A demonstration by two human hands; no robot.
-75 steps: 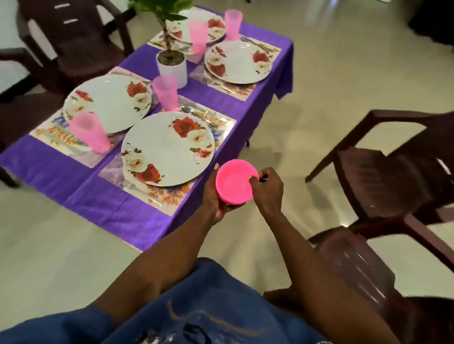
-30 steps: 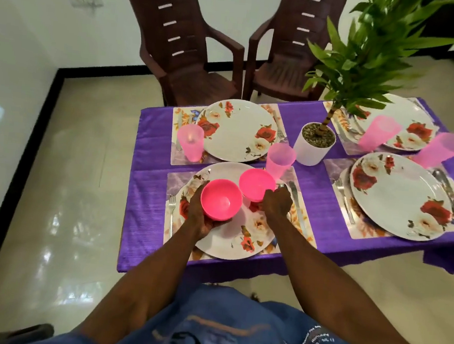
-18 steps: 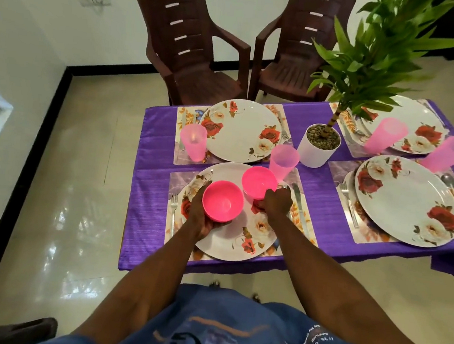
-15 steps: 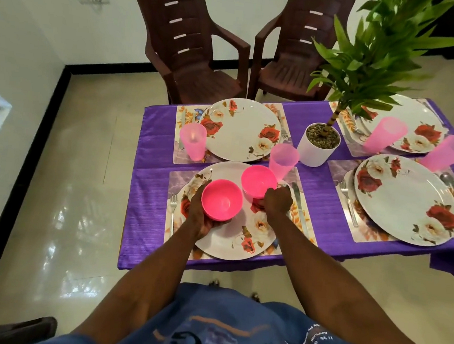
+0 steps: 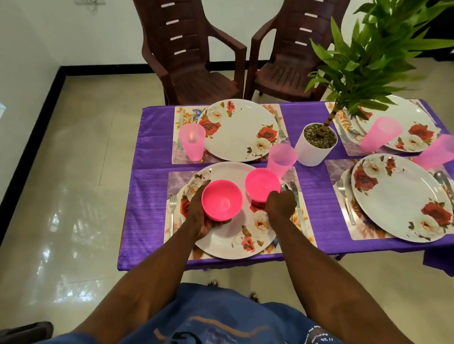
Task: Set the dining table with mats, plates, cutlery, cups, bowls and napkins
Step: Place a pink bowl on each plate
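Pink bowls: two bright pink plastic bowls are held over the nearest plate (image 5: 245, 229); the left bowl (image 5: 221, 200) sits over the plate's left half, the right bowl (image 5: 262, 183) over its far right edge.
Left hand: the left hand (image 5: 198, 213) cups the left bowl from below and from the side, fingers curled around its base.
Right hand: the right hand (image 5: 280, 204) grasps the near side of the right bowl, fingers curled; darker pink layers under that bowl look like more bowls stacked beneath, but I cannot tell how many.
Nearest setting: the flowered plate lies on a printed mat (image 5: 178, 177), with a fork (image 5: 172, 211) on the mat to the plate's left and a knife (image 5: 297, 203) to its right; a pale pink cup (image 5: 281, 160) stands just beyond the right bowl.
Far left setting: a second flowered plate (image 5: 238, 130) lies on its own mat, with a pink cup (image 5: 192, 142) at its left.
Right settings: a plate (image 5: 401, 197) with a fork (image 5: 345, 198) to its left lies on the near right mat, with a cup (image 5: 441, 152) beyond it; another plate (image 5: 416, 126) and cup (image 5: 380, 134) lie further back.
Table: a purple cloth (image 5: 146, 191) covers it.
Plant: a leafy plant in a white pot (image 5: 315, 150) stands mid-table between the settings.
Chairs: two dark brown plastic chairs (image 5: 188, 43) stand beyond the table's far side.
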